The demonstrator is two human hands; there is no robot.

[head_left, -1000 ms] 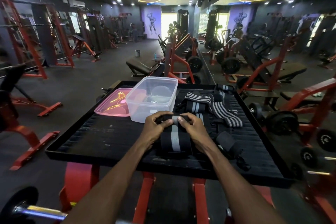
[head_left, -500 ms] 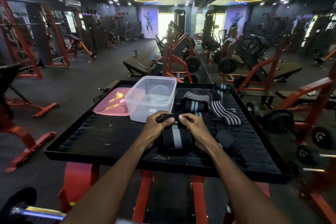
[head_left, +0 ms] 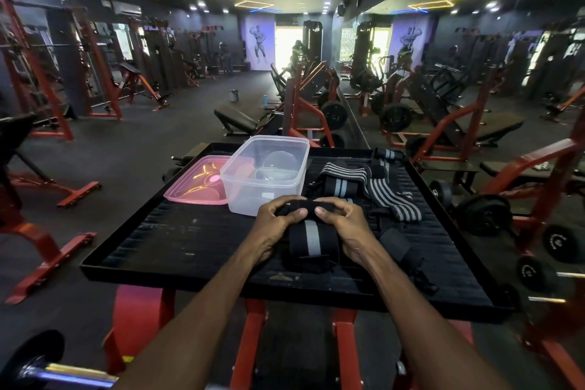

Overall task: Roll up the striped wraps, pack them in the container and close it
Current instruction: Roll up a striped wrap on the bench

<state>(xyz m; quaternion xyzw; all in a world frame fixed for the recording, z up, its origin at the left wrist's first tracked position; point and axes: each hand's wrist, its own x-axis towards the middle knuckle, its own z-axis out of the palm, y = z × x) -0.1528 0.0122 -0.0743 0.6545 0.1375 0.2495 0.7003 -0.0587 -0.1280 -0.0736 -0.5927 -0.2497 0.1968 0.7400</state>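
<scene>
Surface: a black ribbed rubber platform (head_left: 190, 241) with a raised rim, carried on red metal legs, holds everything.
Left hand: the left hand (head_left: 277, 225) is curled over the far end of a black elastic wrap with one grey centre stripe (head_left: 311, 239), thumb on top and fingers tucked round the started roll, pinching it.
Right hand: the right hand (head_left: 343, 226) mirrors it on the other side of the same roll, thumb tip pressed on the fabric, fingers bent and closed round the end.
Wrap in hand: it lies near the middle of the platform, towards the near edge; its flat tail runs from the hands back to the person and ends in a folded black flap.
Other wraps: a loose heap of black wraps with several grey stripes (head_left: 367, 187) lies just beyond the hands, towards the far right corner; one strip trails right and nearer, and another small rolled piece (head_left: 387, 154) rests at the far edge.
Black strap: a plain black strap piece (head_left: 400, 247) lies just right of the right wrist, near the right edge.
Container: a clear rectangular plastic container (head_left: 266, 174) stands open and upright at the far edge, just beyond the left hand; no wrap is inside.
Lid: a translucent pink lid (head_left: 198, 182) lies flat beside the container on its left, touching it, at the far left corner.
</scene>
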